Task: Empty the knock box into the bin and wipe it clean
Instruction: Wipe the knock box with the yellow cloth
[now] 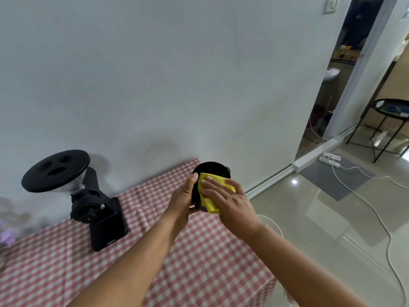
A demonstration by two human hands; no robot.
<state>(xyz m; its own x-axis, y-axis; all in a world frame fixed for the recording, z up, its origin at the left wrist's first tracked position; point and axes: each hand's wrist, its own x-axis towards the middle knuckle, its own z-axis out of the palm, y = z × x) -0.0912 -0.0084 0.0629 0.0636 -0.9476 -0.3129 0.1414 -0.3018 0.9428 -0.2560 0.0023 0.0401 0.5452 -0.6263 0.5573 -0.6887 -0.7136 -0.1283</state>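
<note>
The black round knock box (212, 170) is held up above the far right end of the table, its dark opening tilted toward me. My left hand (184, 201) grips its left side, thumb along the rim. My right hand (230, 201) presses a folded yellow cloth (210, 197) flat against the box's right outer side and rim. The cloth and both hands hide most of the box's body. No bin shows in this view.
A black coffee grinder (95, 209) with a wide lidded hopper stands at the left on the table with a red checked cloth (199, 262). The white wall is close behind. White cables (376, 216) and a power strip (329, 159) lie on the tiled floor at the right, near a black side table (389, 111).
</note>
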